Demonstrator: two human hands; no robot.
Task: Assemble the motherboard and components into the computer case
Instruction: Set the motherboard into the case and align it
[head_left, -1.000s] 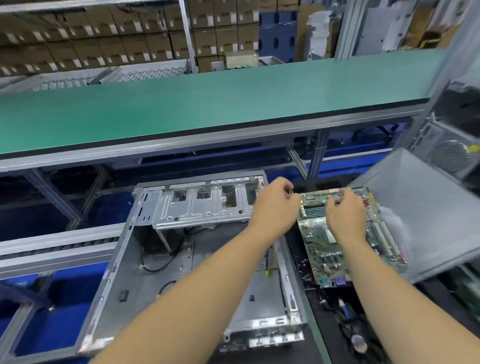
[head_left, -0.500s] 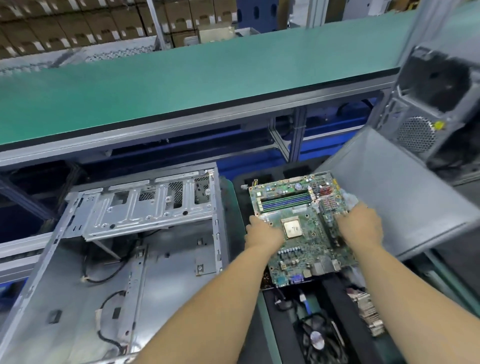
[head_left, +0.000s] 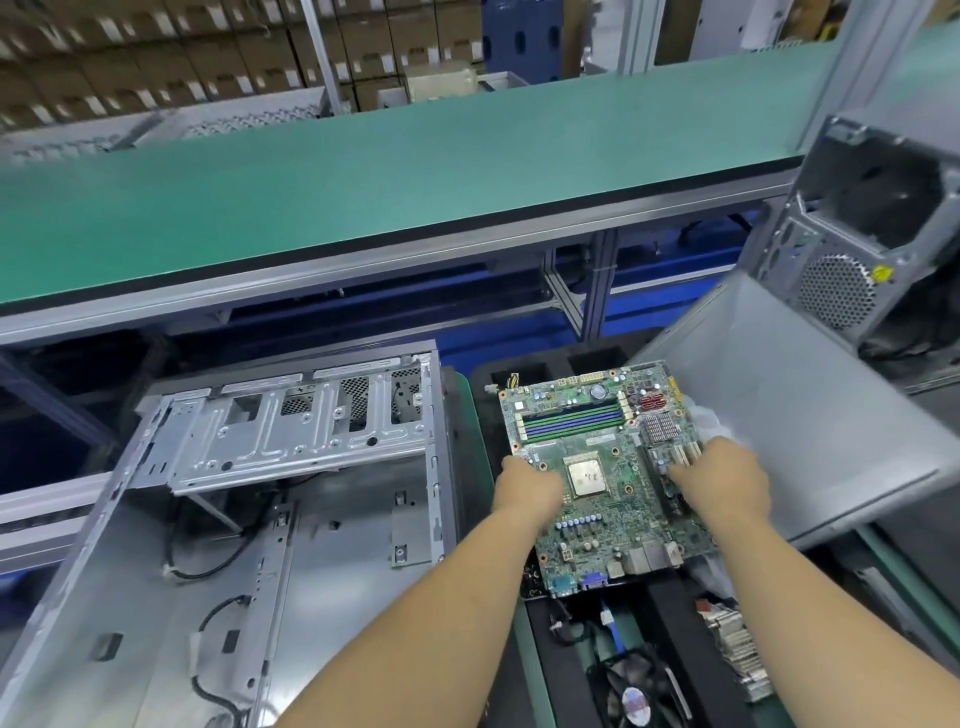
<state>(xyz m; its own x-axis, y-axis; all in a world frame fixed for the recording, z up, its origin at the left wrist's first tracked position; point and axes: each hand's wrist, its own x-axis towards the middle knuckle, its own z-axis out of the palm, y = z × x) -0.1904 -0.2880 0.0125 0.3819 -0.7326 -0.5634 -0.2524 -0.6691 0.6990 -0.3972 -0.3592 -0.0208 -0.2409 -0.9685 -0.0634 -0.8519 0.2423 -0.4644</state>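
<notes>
A green motherboard (head_left: 597, 462) with a silver CPU in its middle sits over a black foam tray (head_left: 660, 608), to the right of the open grey computer case (head_left: 218, 519). My left hand (head_left: 527, 488) grips the board's left edge beside the CPU. My right hand (head_left: 724, 480) grips its right edge near the slots. The case lies on its side with its drive cage at the far end and loose black cables inside.
A grey side panel (head_left: 810, 431) leans at the right of the board. Another case (head_left: 872, 228) stands at the far right. A fan (head_left: 636, 696) and a metal heatsink (head_left: 740, 654) lie in the tray near me. A green conveyor (head_left: 363, 182) runs across behind.
Both hands came off the board's far edge and took hold of its left and right sides. The view shifted right and closer to the board.
</notes>
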